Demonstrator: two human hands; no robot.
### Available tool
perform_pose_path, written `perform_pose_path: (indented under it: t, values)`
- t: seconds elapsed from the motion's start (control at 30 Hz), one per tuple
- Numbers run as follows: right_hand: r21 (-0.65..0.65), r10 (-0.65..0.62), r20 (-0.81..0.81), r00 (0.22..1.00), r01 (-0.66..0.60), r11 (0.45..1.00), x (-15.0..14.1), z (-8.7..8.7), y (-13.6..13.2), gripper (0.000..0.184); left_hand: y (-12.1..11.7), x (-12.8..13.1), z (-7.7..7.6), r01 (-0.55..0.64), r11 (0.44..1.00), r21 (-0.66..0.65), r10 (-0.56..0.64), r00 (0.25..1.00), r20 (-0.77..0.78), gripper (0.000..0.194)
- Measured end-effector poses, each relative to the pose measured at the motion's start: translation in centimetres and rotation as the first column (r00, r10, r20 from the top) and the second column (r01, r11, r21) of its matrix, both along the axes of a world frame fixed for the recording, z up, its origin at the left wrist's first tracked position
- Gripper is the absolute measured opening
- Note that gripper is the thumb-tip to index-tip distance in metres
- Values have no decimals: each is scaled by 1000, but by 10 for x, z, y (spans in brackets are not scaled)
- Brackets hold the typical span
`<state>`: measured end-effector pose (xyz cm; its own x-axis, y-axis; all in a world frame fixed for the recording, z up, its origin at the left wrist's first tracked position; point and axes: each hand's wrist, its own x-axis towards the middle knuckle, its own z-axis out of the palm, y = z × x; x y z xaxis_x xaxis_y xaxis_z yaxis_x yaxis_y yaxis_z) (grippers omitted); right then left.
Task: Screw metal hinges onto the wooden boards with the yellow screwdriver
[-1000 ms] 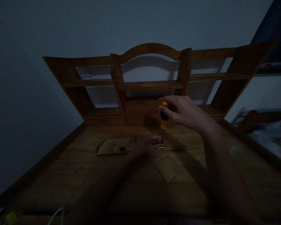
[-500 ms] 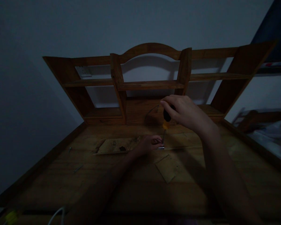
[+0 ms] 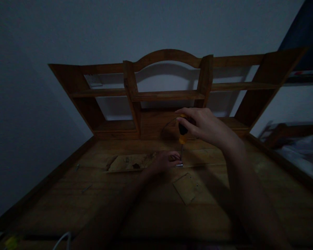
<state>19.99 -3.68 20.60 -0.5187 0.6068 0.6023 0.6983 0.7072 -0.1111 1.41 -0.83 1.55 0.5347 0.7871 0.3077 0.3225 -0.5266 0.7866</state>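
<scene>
My right hand (image 3: 198, 121) grips the black and yellow handle of a screwdriver (image 3: 182, 133) from above. The screwdriver stands nearly upright, its shaft pointing down to a small shiny metal piece (image 3: 179, 165) on the wooden desk. My left hand (image 3: 168, 160) is closed on the small metal piece, with fingertips beside the screwdriver's tip. What exactly the metal piece is, I cannot make out in the dim light. Under and left of my left hand lies a long, damaged strip of wood (image 3: 127, 163). Nearer to me is a square thin wooden piece (image 3: 187, 187).
A wooden shelf unit (image 3: 169, 95) rises at the back of the desk (image 3: 151, 215). Two screw-like metal pieces lie at the left, one a small screw (image 3: 77, 167), the other a longer one (image 3: 87, 188). A white cable (image 3: 64, 238) and a yellow object (image 3: 11, 242) are at the front left.
My right hand's fingers have loosened and shifted on the handle, showing its yellow top. The screwdriver has tipped slightly left. My left hand stays in place.
</scene>
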Motion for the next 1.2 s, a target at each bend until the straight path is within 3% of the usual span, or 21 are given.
perform_pose_path:
  t: [0.2,0.5,1.2]
  values:
    - [0,-14,7,1000,14,1000,-1,0,0,46,0,0,-1,7,1000,-23,-7,1000,16,17]
    - [49,-27,-7,1000,28,998,2,-2,5,39,5,-2,-10,42,999,-17,-41,998,46,19]
    - [6,-38,20,999,38,999,1,-1,4,45,2,-2,-5,20,1000,1,-20,1000,0,17]
